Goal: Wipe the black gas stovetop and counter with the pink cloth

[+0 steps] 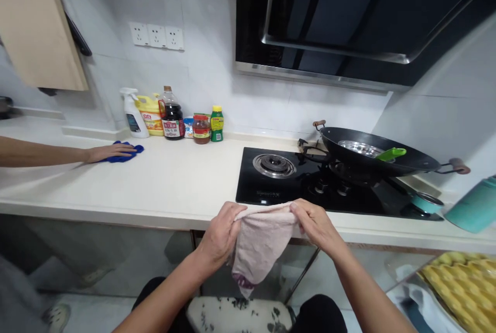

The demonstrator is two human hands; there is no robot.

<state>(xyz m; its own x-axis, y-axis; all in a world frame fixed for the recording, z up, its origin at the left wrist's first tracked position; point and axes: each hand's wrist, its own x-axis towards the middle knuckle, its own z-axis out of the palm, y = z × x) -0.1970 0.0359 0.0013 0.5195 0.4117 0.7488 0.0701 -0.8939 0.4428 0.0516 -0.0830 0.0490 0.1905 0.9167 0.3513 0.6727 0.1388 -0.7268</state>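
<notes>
One pink cloth, long axis downward

Left grip, right grip, pale cloth held between, stove

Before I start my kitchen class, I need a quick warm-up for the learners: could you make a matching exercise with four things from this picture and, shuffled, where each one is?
Things
1. Pale cloth
2. Blue cloth
3. Wok
4. Spray bottle

Places
A. On the stove
B. Beside the yellow jug
C. Between the left hand and the right hand
D. Under another person's hand

Pairs: 1-C, 2-D, 3-A, 4-B
</notes>
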